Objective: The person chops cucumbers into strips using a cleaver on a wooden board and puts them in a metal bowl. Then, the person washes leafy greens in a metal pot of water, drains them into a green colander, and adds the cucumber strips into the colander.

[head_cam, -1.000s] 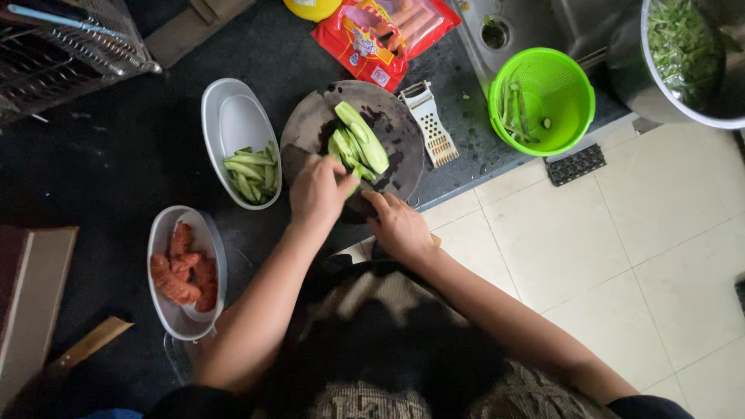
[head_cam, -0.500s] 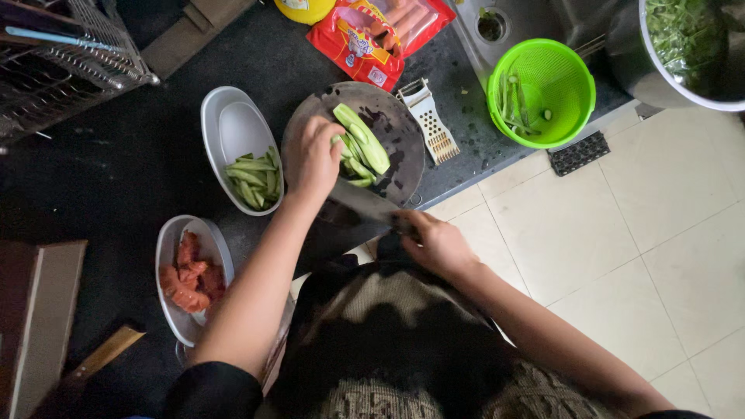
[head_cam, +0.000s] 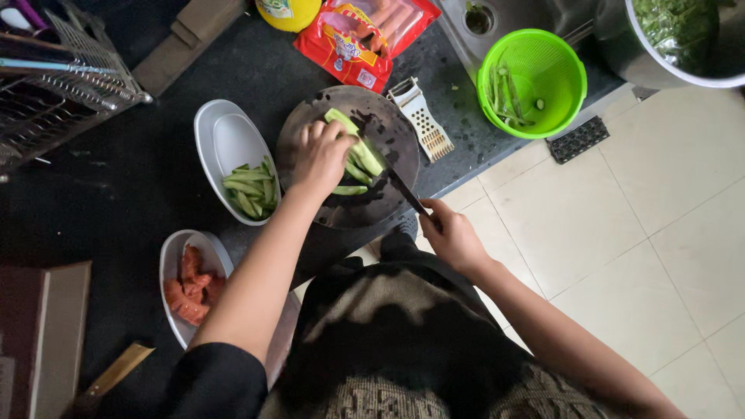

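Pale green cucumber (head_cam: 358, 149) lying on a round dark cutting board (head_cam: 388, 128), long axis running from upper left to lower right, upper end poking out past the fingers toward the far rim. Cut face smooth and moist, skin a deeper green; a few loose strips beside it on the board. Left hand (head_cam: 320, 157) pressed down flat over the cucumber, fingers curled across its upper half, pinning it to the board. Right hand (head_cam: 452, 235) closed around the handle of a knife (head_cam: 403, 188), dark narrow blade angled up and left, tip meeting the lower end of the cucumber. Board surface worn, mottled grey and black, set on a black stone counter (head_cam: 140, 194).

Just left of the board, a white oval dish (head_cam: 221, 140) holding green cucumber sticks at its near end. Further down-left, a second white oval dish (head_cam: 172, 260) with reddish sausage pieces. Right of the board, touching its edge or nearly so, a small white plastic grater (head_cam: 421, 119) with a perforated metal face. Beyond that, a bright green plastic colander (head_cam: 543, 74), slotted walls, a few green scraps inside. Above the board, a red glossy packet of sausages (head_cam: 349, 43). At far left, a wire dish rack (head_cam: 54, 85). At top right, a large white bowl (head_cam: 660, 66) of chopped greens. Pale square floor tiles (head_cam: 621, 233) on the right.
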